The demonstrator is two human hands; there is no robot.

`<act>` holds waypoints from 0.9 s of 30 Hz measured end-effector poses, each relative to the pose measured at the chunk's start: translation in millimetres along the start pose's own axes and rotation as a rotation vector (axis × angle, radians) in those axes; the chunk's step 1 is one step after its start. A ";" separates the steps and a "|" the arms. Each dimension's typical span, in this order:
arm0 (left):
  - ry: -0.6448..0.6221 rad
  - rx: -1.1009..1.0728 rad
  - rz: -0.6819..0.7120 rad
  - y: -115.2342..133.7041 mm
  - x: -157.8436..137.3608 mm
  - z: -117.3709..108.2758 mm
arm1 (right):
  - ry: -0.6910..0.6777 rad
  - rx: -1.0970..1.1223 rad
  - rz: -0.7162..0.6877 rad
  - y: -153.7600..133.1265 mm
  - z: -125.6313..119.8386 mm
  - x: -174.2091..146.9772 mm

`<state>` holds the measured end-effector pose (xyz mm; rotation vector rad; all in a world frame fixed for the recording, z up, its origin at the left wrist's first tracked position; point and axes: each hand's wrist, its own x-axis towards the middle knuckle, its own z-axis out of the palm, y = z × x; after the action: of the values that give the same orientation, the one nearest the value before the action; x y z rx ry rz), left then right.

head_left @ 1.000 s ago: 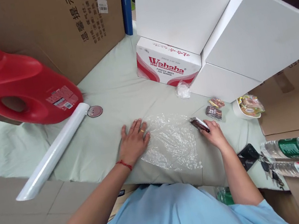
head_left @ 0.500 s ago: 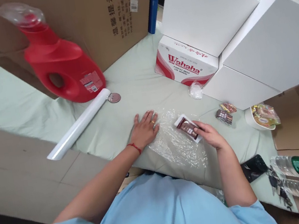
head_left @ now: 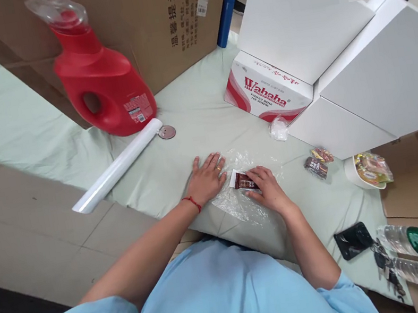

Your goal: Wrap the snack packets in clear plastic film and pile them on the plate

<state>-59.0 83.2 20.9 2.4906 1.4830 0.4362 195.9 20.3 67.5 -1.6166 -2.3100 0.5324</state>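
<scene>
A pale green cloth (head_left: 192, 108) lies under everything here, with a crinkled clear plastic sheet (head_left: 234, 206) spread on it. The left hand (head_left: 207, 181) is flat on the sheet's left edge, fingers spread. The right hand (head_left: 269, 186) grips, between thumb and fingers, a brown snack packet (head_left: 243, 181), which lies over the plastic between both hands.
</scene>
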 end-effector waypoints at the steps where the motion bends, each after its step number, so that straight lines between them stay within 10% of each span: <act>1: 0.001 0.001 0.000 0.2 0.0 0.0 | -0.004 0.014 -0.003 0.2 1.7 -0.8; 27: 0.005 -0.045 0.003 -1.1 0.5 3.7 | 0.112 0.070 0.135 19.2 -7.7 -7.7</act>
<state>-58.3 84.0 17.3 2.4595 1.4548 0.4708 218.0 20.1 65.8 -1.7310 -2.0906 0.5307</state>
